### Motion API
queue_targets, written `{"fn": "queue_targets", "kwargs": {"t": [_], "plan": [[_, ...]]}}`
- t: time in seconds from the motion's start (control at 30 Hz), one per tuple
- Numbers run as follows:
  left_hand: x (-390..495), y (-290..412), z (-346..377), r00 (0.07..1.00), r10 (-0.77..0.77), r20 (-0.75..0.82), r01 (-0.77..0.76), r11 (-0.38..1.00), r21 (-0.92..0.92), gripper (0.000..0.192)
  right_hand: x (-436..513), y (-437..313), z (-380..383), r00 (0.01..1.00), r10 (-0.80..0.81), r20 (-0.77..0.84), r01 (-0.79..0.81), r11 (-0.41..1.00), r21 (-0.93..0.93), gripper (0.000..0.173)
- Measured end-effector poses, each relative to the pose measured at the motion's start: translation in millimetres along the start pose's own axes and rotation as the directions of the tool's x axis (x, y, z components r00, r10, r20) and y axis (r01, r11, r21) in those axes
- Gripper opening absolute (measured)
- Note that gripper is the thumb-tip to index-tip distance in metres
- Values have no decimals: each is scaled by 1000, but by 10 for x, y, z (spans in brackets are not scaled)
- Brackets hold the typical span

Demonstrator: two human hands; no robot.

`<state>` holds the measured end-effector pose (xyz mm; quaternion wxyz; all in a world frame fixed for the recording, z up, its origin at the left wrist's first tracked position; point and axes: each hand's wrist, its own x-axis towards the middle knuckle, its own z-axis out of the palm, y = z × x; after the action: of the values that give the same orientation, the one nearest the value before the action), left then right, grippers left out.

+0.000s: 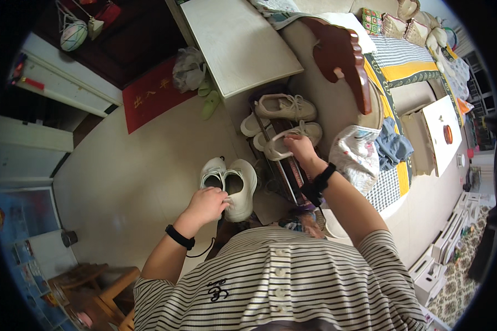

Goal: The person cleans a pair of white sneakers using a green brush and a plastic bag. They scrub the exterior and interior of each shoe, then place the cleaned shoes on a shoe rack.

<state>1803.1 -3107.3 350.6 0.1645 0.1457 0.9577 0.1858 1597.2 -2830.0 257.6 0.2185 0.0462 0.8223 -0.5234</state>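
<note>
My left hand grips the inner edges of a pair of white slip-on shoes, the right one and the left one side by side at the front of my body. With my right hand I hold the opening rim of a beige lace-up shoe at the top of a shoe rack. Its matching beige shoe lies just beyond it. White shoes are partly hidden on the rack's left side. Both wrists wear black straps.
A white cabinet top stands beyond the rack. On the right are a sofa with a dark red wooden armrest and a patterned cloth bag. Green slippers, a plastic bag and a red doormat lie at upper left. A wooden stool is at lower left.
</note>
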Motion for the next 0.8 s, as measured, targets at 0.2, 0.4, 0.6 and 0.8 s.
{"fn": "queue_targets", "kwargs": {"t": [0.2,0.4,0.6,0.8], "plan": [[-123,-972,-60,998,31,61,-30,999,-10,13,768,402,580,825,559,-86,-550,828,108,48],[-241,-1575,-32,993,36,113,-33,999,-28,13,962,660,652,978,208,0,7,-35,-999,11],[-273,-1812,-15,995,33,92,-26,997,-79,12,1082,130,799,993,83,87,112,-358,-927,9],[-307,-1871,16,992,-32,119,48,990,-134,15,1558,37,935,817,408,-407,-264,893,364,41]]}}
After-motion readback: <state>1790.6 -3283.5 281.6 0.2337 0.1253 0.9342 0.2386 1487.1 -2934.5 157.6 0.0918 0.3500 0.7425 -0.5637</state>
